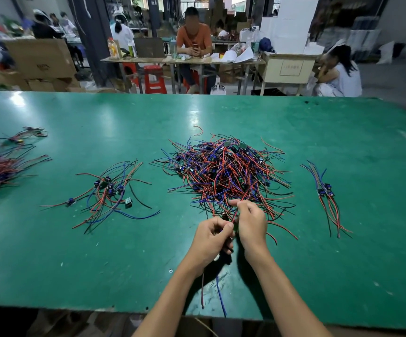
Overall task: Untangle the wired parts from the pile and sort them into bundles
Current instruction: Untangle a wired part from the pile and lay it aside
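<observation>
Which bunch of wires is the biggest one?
The tangled pile in the middle of the green table, just beyond both hands. It is heaped high and thick, while the bunches to its left and right lie thin and flat.

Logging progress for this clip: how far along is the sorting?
Early. Sorted: a small bundle on the right, looser groups on the left. In hand: left hand and right hand pinch wires at the pile's near edge. Left: the big tangled pile.

Tangled pile (pixel 224 173) of red/blue/black wired parts, mid-table. Small bundle (pixel 327 193) lies to its right, looser bundle (pixel 109 190) to its left.
</observation>
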Action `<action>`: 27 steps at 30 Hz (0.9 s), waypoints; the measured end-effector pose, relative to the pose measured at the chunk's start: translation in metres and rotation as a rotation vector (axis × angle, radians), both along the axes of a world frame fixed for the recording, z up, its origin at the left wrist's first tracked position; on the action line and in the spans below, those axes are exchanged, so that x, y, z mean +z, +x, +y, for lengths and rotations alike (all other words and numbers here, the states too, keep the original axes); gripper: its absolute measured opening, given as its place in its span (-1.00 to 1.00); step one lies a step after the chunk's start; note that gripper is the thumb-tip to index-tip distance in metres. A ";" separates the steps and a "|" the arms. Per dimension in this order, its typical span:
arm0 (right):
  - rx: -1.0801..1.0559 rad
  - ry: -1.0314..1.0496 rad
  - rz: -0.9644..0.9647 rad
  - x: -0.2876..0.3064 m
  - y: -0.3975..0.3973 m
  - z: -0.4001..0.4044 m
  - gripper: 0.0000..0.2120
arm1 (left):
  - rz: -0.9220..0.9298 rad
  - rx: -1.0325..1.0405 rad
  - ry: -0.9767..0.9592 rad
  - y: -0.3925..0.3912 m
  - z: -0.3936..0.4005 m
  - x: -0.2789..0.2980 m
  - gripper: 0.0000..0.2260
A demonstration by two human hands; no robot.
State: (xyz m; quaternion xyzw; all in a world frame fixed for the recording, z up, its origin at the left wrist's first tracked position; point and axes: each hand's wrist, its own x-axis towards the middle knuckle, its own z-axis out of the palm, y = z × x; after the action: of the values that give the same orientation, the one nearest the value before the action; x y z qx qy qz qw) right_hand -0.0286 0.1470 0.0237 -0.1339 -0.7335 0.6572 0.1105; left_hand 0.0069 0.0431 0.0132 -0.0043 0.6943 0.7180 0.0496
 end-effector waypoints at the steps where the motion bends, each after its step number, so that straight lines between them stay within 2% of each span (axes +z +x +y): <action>1: -0.011 -0.023 -0.023 0.005 -0.004 0.002 -0.71 | -0.003 -0.015 0.003 0.001 0.000 0.001 -0.79; 6: -0.036 -0.173 -0.115 0.031 -0.022 0.018 -0.70 | -0.024 -0.081 0.009 0.004 -0.003 0.004 -0.78; 10: 0.026 -0.558 -0.247 0.034 -0.025 0.026 -0.81 | -0.034 -0.115 0.008 0.006 -0.005 0.007 -0.78; 13: 0.141 -0.714 -0.302 0.033 -0.023 0.035 -0.82 | -0.047 -0.117 0.025 0.009 -0.006 0.010 -0.81; 16: 0.269 -0.626 -0.244 0.031 -0.019 0.041 -0.70 | -0.071 -0.057 0.101 0.010 -0.009 0.014 -0.85; 18: 0.261 -0.455 -0.133 0.025 -0.011 0.041 -0.71 | -0.066 0.016 0.171 0.011 -0.010 0.019 -0.89; 20: 0.184 -0.066 0.079 0.011 0.002 0.040 -0.80 | -0.086 0.105 0.319 0.010 -0.009 0.026 -0.86; 21: 0.205 0.146 0.196 0.003 0.011 0.038 -0.75 | -0.122 0.160 0.420 0.008 -0.008 0.031 -0.84; 23: 0.355 0.341 0.338 -0.008 0.029 0.031 -0.69 | -0.238 0.280 0.632 0.000 -0.007 0.043 -0.86; 25: 0.418 0.258 0.334 -0.011 0.042 0.020 -0.70 | -0.331 0.382 0.794 -0.008 -0.007 0.052 -0.79; 27: 0.387 0.013 0.307 -0.008 0.047 0.009 -0.74 | -0.356 0.419 0.879 -0.011 -0.005 0.055 -0.82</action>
State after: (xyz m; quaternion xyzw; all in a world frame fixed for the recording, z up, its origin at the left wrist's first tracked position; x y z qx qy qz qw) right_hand 0.0180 0.1562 0.0161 0.1111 -0.7243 0.6740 0.0937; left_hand -0.0044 0.0385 0.0682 -0.2439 0.2923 0.9245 0.0191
